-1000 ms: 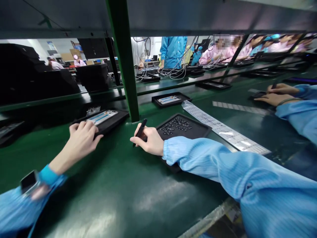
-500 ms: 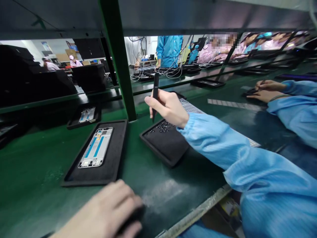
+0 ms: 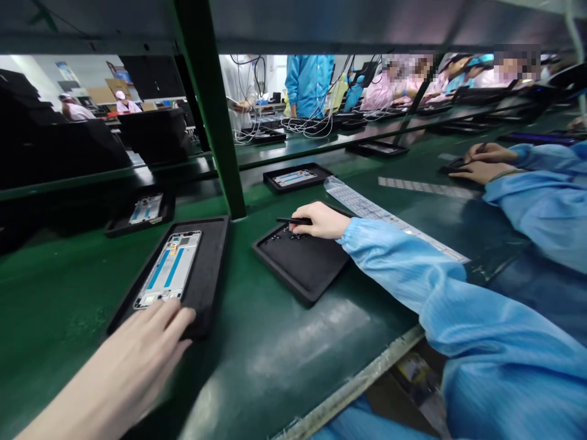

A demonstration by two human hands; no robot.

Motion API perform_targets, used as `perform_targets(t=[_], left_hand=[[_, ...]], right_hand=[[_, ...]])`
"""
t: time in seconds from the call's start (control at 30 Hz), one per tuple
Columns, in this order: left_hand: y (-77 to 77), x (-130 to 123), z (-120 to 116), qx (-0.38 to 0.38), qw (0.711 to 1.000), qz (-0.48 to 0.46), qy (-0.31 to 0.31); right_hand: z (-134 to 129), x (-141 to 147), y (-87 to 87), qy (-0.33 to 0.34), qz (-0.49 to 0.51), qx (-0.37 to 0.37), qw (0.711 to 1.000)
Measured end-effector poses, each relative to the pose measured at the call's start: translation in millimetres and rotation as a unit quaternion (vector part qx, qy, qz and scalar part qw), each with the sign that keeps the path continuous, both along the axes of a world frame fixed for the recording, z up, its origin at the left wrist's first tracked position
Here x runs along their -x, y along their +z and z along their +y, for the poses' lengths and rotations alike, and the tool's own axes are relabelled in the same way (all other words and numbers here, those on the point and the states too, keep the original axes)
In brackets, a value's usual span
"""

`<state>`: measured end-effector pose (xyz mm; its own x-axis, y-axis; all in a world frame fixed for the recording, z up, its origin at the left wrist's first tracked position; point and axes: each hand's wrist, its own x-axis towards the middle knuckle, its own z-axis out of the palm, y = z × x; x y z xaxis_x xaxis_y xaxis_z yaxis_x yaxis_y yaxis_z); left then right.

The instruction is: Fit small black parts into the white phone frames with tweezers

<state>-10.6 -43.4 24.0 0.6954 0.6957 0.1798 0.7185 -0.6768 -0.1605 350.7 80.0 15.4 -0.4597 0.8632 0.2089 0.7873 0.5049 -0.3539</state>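
Smartphone frame (image 3: 167, 269) lies on the green desk (image 3: 275, 354), inside a black tray (image 3: 208, 263), nearer that tray's left edge than its right. Beside it, a second black tray (image 3: 307, 269) points one corner towards the desk's near edge. The left hand (image 3: 147, 342) is loosely bent over the first tray's near edge, fingers at the frame's near end; whether it grips anything cannot be told. The right hand (image 3: 323, 221) grasps a black pen-like tool (image 3: 285, 219) over the second tray's far side. Two blue strips (image 3: 173, 267) are already on the frame. Small black parts (image 3: 276, 237) lie loose towards that far side, so work seems unfinished; whether any sit on the frame is too small to tell.
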Motion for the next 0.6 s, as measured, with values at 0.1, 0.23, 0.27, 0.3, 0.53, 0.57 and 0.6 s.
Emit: perform_targets(t=[0.1, 0.23, 0.27, 0.3, 0.53, 0.57, 0.6], left_hand=[[0.7, 15, 12, -0.033, 0.994, 0.098, -0.034], [-0.3, 7, 8, -0.065, 0.989, 0.065, -0.118], [0.2, -2, 3, -0.062, 0.989, 0.043, -0.128], [1.2, -13, -4, -0.053, 0.988, 0.020, -0.142], [14.4, -78, -39, 0.089, 0.961, -0.015, -0.262], [15.2, -83, -42, 0.117, 0.959, -0.019, -0.256], [15.8, -85, -44, 0.147, 0.956, -0.025, -0.252]], right_hand=[[-4, 10, -0.6, 0.008, -0.009, -0.010, 1.000], [-5, 13, -1.0, -0.003, -0.030, -0.010, 0.999], [-5, 12, -1.6, -0.004, -0.033, -0.010, 0.999], [-5, 12, -2.2, -0.006, -0.035, -0.007, 0.999], [-7, 17, -0.6, -0.016, -0.050, 0.001, 0.999], [-8, 18, 1.1, -0.016, -0.049, 0.001, 0.999], [-10, 19, 3.0, -0.017, -0.048, 0.001, 0.999]])
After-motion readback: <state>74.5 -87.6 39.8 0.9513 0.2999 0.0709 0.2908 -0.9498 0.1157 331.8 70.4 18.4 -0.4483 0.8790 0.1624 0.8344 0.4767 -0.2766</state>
